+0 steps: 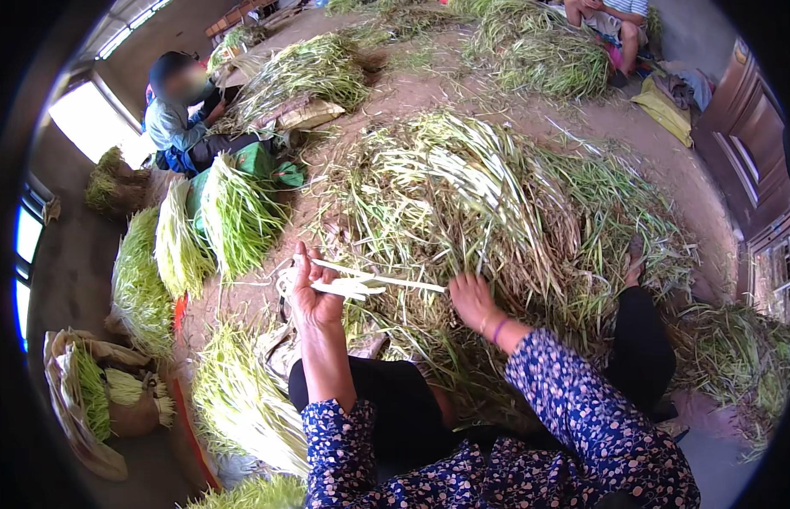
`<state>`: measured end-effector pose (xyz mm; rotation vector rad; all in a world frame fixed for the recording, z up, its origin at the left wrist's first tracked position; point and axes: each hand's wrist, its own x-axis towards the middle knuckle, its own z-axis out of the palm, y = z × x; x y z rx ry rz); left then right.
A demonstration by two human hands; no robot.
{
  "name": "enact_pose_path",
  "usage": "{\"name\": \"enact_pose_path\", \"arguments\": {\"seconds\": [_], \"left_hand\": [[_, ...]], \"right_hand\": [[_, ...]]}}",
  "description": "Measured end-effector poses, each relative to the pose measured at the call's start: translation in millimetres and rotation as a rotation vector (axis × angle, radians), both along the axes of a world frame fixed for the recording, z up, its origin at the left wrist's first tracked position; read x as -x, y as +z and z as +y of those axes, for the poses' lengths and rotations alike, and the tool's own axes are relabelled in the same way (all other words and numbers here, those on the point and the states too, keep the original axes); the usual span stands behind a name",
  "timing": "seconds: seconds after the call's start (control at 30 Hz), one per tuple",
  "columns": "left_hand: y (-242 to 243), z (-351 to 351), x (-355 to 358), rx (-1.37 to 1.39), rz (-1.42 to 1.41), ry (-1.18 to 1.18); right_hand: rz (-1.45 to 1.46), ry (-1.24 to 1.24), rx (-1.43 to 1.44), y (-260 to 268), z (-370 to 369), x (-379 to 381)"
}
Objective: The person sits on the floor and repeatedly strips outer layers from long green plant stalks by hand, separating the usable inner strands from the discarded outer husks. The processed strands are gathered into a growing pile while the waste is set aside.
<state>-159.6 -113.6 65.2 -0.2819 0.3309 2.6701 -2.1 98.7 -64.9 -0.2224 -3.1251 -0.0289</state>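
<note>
In my left hand is a small bunch of pale stalks, their cut-looking white ends pointing right. One longer white stalk stretches from that bunch towards my right hand, whose fingertips are closed at its far end. Under and beyond both hands spreads a wide heap of long green and white stalks, mixed with brown, withered leaves. A bundle of pale stalks lies to the left of my left forearm. What my right fingertips pinch is partly hidden by the hand.
Pale bundles lean on a green sack-like block at left. Beyond it a person sits by another stalk heap. A second person sits at the back right. An open sack holds bundles. A wooden door stands right.
</note>
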Motion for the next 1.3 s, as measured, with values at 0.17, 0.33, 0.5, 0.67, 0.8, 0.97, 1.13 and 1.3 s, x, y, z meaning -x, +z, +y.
{"name": "enact_pose_path", "arguments": {"seconds": [0.17,0.33,0.5,0.67,0.8,0.97,1.13,1.3], "left_hand": [[-9,12,2,-0.038,-0.005,-0.053],[-8,28,-10,-0.025,-0.004,-0.102],[-13,44,-24,0.023,0.025,-0.161],[-17,63,-46,0.067,0.078,-0.288],[-21,79,-74,0.138,0.064,-0.414],[-26,68,-67,0.064,0.133,-0.391],[-31,80,-81,0.392,0.100,-0.416],[-19,65,-84,0.092,0.020,-0.478]], "right_hand": [[-0.300,0.344,-0.056,-82,-36,-183],[0.075,-0.167,1.037,41,20,-116],[0.509,-0.023,1.343,157,11,-76],[0.598,-0.118,1.191,133,-8,-84],[0.499,-0.077,1.019,127,-12,-79],[0.437,-0.042,1.500,146,-16,-89],[0.462,0.023,1.435,137,-16,-78],[0.530,-0.037,1.723,135,35,-64]]}}
